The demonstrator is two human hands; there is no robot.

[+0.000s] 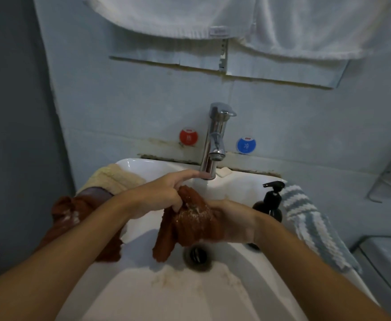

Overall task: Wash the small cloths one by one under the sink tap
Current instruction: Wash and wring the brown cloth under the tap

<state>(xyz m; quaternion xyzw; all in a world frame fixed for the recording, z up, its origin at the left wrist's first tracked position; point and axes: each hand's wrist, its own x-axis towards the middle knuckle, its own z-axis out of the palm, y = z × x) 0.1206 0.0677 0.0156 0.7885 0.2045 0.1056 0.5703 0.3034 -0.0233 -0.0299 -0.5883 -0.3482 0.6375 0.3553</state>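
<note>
A wet rust-brown cloth (190, 223) hangs over the white sink (241, 262), just below the chrome tap (214, 140), whose water runs down beside it. My left hand (164, 195) pinches the cloth's top with curled fingers while its index finger points toward the tap. My right hand (234, 221) grips the cloth's right side, with foam on the fabric. A second rust-brown cloth (67, 212) lies on the sink's left rim under my left forearm. A cream cloth (113, 179) sits behind it, and a blue-and-white striped cloth (310, 223) drapes the right rim.
A dark pump soap bottle (271, 202) stands on the sink's right rim beside a soap bar (224, 172) behind the tap. Red (188, 136) and blue (246, 144) round stickers mark the wall. White towels (236, 19) hang above. The drain (198, 253) lies under the cloth.
</note>
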